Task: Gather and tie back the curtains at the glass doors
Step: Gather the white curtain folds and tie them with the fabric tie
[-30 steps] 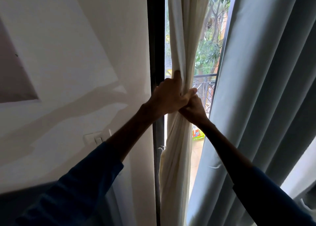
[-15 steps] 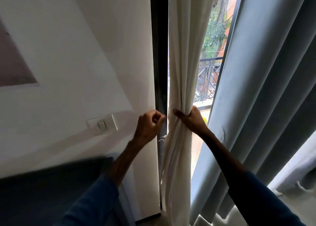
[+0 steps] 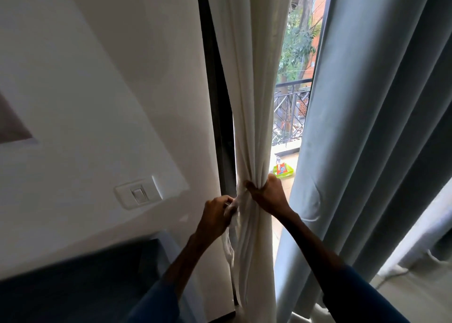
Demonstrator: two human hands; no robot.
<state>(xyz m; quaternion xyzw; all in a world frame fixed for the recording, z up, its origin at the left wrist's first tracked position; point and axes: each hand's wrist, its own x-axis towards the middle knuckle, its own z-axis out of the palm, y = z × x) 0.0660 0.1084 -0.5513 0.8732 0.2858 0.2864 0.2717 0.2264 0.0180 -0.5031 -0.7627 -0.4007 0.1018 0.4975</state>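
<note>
A cream sheer curtain (image 3: 254,97) hangs bunched into a narrow column beside the dark door frame (image 3: 217,107). My right hand (image 3: 267,195) grips round the gathered bunch at waist height, thumb on its left side. My left hand (image 3: 217,212) pinches a thin white strip of fabric, a tie-back (image 3: 231,246), at the bunch's left edge; its loose end dangles below my hand. A heavy grey-blue curtain (image 3: 371,131) hangs in folds to the right, untouched.
A white wall (image 3: 110,90) with a light switch (image 3: 139,195) is on the left. Dark furniture (image 3: 80,281) fills the lower left. Through the glass I see a balcony railing (image 3: 291,112) and a green basket (image 3: 283,171).
Both hands have dropped lower along the cream curtain. My left hand let go of the bunch, moved left, and now pinches the thin white strip. The camera tilted downward.
</note>
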